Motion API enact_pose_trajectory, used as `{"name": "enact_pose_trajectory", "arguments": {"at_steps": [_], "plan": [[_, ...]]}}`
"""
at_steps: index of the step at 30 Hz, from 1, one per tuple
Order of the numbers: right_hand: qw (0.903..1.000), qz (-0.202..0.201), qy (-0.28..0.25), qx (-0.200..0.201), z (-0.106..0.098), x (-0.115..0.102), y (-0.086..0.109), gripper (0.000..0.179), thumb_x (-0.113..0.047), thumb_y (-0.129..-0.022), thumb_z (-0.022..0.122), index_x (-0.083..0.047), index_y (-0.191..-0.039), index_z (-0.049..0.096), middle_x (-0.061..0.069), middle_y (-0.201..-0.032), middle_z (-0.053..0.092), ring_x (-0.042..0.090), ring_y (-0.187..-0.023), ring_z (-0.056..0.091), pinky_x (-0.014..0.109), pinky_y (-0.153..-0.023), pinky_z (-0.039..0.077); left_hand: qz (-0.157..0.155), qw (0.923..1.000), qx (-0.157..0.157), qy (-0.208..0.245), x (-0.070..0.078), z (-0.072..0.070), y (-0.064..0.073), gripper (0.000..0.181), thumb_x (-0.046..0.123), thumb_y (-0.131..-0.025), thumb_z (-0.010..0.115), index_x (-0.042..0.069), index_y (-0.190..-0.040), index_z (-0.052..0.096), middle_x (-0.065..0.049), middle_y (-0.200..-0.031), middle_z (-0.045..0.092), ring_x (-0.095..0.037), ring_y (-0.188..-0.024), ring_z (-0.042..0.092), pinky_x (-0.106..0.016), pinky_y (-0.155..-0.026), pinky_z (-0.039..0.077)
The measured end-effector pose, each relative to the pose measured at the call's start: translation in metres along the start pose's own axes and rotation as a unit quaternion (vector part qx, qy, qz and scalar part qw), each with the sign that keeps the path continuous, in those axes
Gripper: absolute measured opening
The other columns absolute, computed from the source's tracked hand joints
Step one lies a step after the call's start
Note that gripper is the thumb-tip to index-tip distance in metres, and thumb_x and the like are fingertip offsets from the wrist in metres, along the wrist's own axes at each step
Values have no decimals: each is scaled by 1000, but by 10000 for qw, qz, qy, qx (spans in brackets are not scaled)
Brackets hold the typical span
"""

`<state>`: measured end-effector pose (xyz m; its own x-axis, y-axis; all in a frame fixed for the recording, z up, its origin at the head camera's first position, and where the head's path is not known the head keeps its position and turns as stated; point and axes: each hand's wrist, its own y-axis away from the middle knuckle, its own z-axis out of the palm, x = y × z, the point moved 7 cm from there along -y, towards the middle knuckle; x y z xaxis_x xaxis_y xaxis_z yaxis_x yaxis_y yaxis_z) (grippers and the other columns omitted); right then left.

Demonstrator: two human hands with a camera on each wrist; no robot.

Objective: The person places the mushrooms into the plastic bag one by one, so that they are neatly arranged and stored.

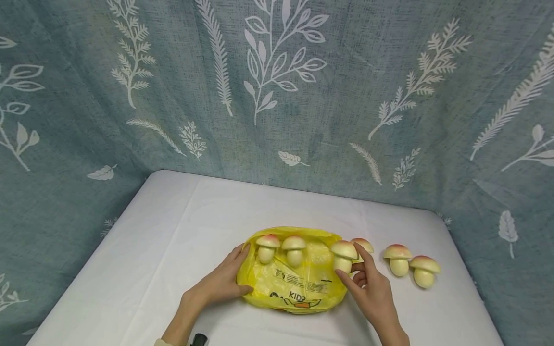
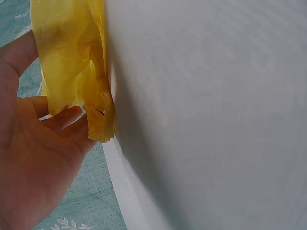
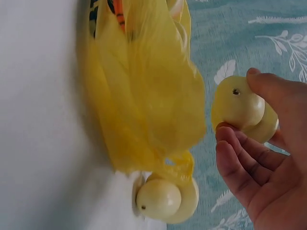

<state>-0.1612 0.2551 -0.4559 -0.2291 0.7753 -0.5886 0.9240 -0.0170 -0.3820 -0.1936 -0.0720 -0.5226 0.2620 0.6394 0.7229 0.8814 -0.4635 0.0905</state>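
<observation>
A yellow plastic bag (image 1: 298,276) with dark print lies on the white table. Two toy mushrooms, one on the left (image 1: 267,249) and one beside it (image 1: 295,251), rest inside its raised back rim. My left hand (image 1: 222,281) holds the bag's left side between thumb and fingers; in the left wrist view the fingertips touch its crumpled edge. My right hand (image 1: 371,284) pinches a pale mushroom with a reddish-tinged cap (image 1: 343,257) by the bag's right edge. In the right wrist view this held mushroom (image 3: 240,105) is clear of the bag, its stem end showing.
Just behind the held mushroom lies another mushroom (image 1: 362,244), partly hidden. Two more, a nearer one (image 1: 424,271) and its neighbour (image 1: 398,259), lie to the right on the white tabletop (image 1: 182,230). A blue-green leaf-patterned cloth (image 1: 259,144) hangs behind the table.
</observation>
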Motion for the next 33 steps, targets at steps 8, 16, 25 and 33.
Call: {"name": "enact_pose_trajectory", "arguments": {"at_steps": [8, 16, 25, 33], "plan": [[9988, -288, -111, -386, 15, -14, -11, 73, -22, -83, 82, -13, -146, 45, -3, -84, 67, 2, -58, 53, 22, -52, 46, -20, 10000, 4, 30, 0, -1, 0, 99, 29, -83, 77, 4, -158, 17, -15, -163, 14, -31, -148, 18, -50, -116, 23], [9929, 290, 199, -1137, 32, -18, -22, 74, -36, -88, 75, -12, -150, 41, 1, -87, 66, 6, -61, 54, 26, -55, 47, 11, 10000, 33, 47, 1, 0, 0, 99, 30, -83, 77, 4, -158, 18, -14, -163, 15, -31, -148, 18, -50, -116, 23], [9867, 438, 776, -1356, 49, -27, -32, 76, -28, -87, 78, -4, -148, 41, 4, -79, 61, 13, -56, 49, 30, -50, 42, -38, 10000, -11, 16, 0, 0, 1, 99, 31, -84, 76, 5, -159, 17, -14, -163, 13, -31, -148, 17, -51, -116, 23], [9848, 382, 1081, -1302, 58, -30, -35, 74, -23, -87, 78, 1, -146, 41, 3, -66, 58, 14, -52, 48, 30, -48, 40, 5, 10000, -4, -9, 0, -1, 0, 98, 31, -83, 76, 4, -158, 18, -13, -163, 15, -30, -148, 18, -50, -116, 23]]}}
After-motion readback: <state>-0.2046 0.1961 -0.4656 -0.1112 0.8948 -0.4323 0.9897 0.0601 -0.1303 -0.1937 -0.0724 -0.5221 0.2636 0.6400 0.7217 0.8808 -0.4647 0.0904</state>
